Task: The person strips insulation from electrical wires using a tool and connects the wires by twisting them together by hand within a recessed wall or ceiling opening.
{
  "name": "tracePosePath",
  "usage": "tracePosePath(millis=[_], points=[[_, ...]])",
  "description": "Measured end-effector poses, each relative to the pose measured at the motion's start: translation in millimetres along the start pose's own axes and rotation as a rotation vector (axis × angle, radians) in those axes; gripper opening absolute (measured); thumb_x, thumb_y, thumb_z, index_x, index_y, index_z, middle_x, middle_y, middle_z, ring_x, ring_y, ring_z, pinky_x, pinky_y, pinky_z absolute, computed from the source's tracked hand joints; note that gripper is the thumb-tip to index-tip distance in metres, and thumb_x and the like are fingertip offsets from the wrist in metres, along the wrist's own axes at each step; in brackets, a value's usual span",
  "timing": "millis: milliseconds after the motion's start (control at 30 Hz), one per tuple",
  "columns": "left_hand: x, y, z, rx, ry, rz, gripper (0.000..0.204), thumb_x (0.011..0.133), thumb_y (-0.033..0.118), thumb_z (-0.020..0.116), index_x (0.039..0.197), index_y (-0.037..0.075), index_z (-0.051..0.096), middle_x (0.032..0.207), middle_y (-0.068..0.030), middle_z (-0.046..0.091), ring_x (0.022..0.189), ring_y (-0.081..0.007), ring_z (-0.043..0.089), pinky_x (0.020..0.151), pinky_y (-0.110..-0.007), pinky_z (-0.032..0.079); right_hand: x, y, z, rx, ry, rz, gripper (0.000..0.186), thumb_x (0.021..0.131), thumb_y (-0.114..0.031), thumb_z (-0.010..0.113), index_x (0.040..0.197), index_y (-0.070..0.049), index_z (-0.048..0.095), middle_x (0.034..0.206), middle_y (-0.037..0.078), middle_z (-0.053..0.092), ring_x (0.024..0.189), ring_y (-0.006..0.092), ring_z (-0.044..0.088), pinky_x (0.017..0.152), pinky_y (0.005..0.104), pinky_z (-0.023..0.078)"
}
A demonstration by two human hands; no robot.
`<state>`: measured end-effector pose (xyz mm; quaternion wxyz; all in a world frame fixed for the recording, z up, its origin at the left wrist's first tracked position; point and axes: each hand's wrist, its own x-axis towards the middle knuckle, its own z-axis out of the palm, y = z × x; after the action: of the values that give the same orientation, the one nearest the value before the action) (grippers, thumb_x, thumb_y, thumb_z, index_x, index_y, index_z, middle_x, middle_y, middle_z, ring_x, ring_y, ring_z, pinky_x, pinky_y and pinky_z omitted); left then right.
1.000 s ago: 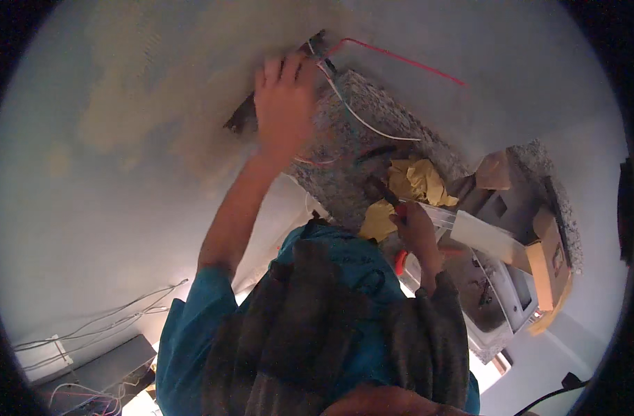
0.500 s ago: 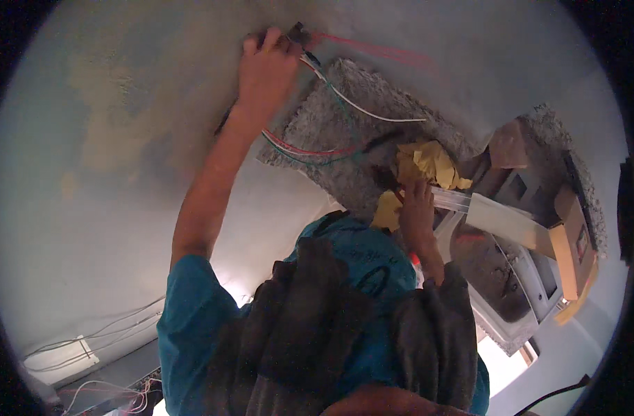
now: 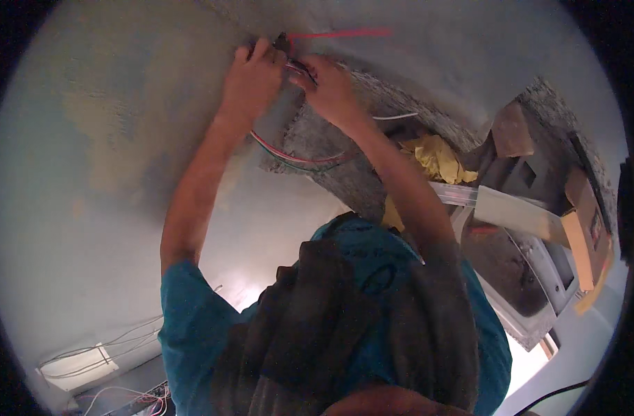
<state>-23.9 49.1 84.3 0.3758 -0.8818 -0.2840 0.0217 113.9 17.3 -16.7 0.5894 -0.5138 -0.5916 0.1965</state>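
Note:
My left hand (image 3: 253,80) is raised at the wall, its fingers closed round a bundle of electrical wires (image 3: 297,68) beside a small dark fitting (image 3: 282,43). My right hand (image 3: 329,89) grips the same bundle just to the right. Under my left wrist a loop of red, white and green wires (image 3: 289,158) hangs over the grey stone countertop. A red wire (image 3: 341,33) runs right from the dark fitting along the wall. Past my right forearm a white wire's end (image 3: 400,116) pokes out. My palms and fingers hide where the wires meet the fitting.
On the granite countertop (image 3: 334,184) to the right lie crumpled yellow paper (image 3: 438,158), a clear plastic strip (image 3: 456,194), a pale flat strip (image 3: 518,213) and an open cardboard box (image 3: 584,243). A sink (image 3: 497,274) stands nearer. More loose wires (image 3: 126,395) are at lower left.
My right hand has left the yellow paper on the countertop and come up to the wires beside my left hand. My left hand stays by the fitting, shifted slightly.

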Motion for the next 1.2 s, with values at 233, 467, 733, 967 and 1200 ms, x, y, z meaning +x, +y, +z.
tracePosePath(millis=[233, 467, 733, 967, 1200], points=[[-4.1, 6.6, -1.9, 0.101, -0.009, -0.019, 0.022, 0.078, 0.016, 0.058, 0.098, 0.006, 0.059, 0.094, -0.0083, 0.064, 0.106, -0.0249, 0.049, 0.091, -0.041, 0.037, 1.6, 26.0, 43.7, 0.332, 0.12, 0.156, 0.025, 0.085, -0.012, 0.072, 0.106, -0.002, 0.064, 0.092, 0.01, 0.07, 0.08, 0.0119, 0.066, 0.065, 0.0273, 0.053], [-3.9, 9.3, 6.3, 0.047, 0.111, -0.064, 0.024, 0.078, 0.018, 0.058, 0.099, 0.008, 0.058, 0.089, -0.0076, 0.063, 0.099, -0.0252, 0.05, 0.089, -0.042, 0.037, -2.2, 10.1, 32.0, 0.786, 0.025, 0.35, 0.023, 0.082, -0.014, 0.074, 0.103, -0.007, 0.068, 0.089, 0.009, 0.071, 0.076, 0.0172, 0.068, 0.062, 0.0307, 0.054], [-1.3, 14.2, 11.2, 0.054, 0.158, -0.107, 0.021, 0.078, 0.017, 0.057, 0.098, 0.009, 0.057, 0.088, -0.007, 0.062, 0.095, -0.0238, 0.049, 0.089, -0.043, 0.037, -9.0, 30.1, 26.1, 0.514, 0.138, 0.221, 0.022, 0.08, -0.009, 0.072, 0.102, -0.008, 0.071, 0.088, 0.006, 0.069, 0.079, 0.019, 0.064, 0.068, 0.0314, 0.051], [-7.6, 17.6, 15.9, 0.125, 0.161, -0.124, 0.021, 0.078, 0.016, 0.056, 0.098, 0.01, 0.057, 0.096, -0.0065, 0.059, 0.095, -0.024, 0.049, 0.09, -0.044, 0.038, -5.1, 15.3, 20.4, 0.197, 0.232, -0.074, 0.032, 0.074, 0.002, 0.067, 0.103, -0.01, 0.069, 0.092, 0.012, 0.067, 0.082, 0.0304, 0.064, 0.072, 0.0393, 0.05], [-37.6, 70.7, 15.5, -0.075, 0.146, -0.424, 0.035, 0.076, 0.019, 0.062, 0.11, 0.012, 0.058, 0.105, -0.0059, 0.057, 0.096, -0.0259, 0.049, 0.08, -0.044, 0.04, -5.8, 11.2, 15.8, 0.243, 0.117, -0.015, 0.027, 0.086, -0.003, 0.062, 0.111, -0.009, 0.067, 0.088, 0.012, 0.064, 0.075, 0.0239, 0.062, 0.067, 0.0343, 0.049]])
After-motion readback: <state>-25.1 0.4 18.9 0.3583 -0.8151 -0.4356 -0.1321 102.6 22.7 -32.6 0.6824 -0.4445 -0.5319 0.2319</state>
